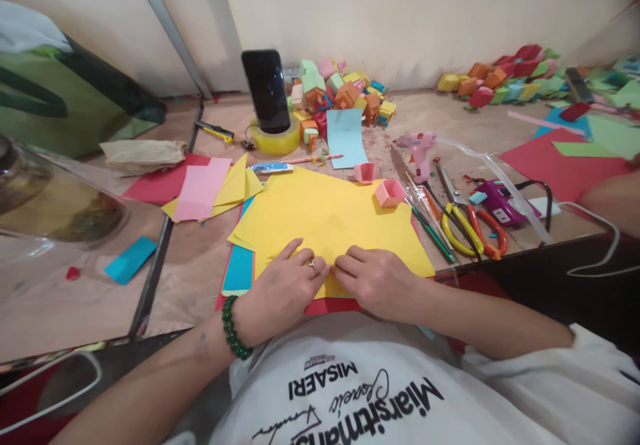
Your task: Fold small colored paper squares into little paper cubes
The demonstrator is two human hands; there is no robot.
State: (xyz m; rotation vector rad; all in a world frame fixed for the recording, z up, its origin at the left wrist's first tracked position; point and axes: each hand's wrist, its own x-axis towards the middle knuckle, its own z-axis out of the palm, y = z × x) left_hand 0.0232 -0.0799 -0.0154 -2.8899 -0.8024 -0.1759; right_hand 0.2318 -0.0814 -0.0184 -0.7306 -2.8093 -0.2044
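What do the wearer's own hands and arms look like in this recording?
Both hands are ungloved. The left hand wears a gold-coloured ring, with a dark green beaded bracelet at the wrist and a small, faint dark mark on the forearm. The right hand shows no jewellery; a loose white sleeve ends near that elbow.

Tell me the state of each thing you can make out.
yellow paper, spread out beneath both hands
left hand, fingers bent, grip hidden
right hand, fingers bent, grip hidden
phone, propped up, screen dark
far pink box, open
near pink box, open
pink glue gun, set down, power unclear
purple glue gun, set down, power unclear
scissors, lying down, blade opening unclear
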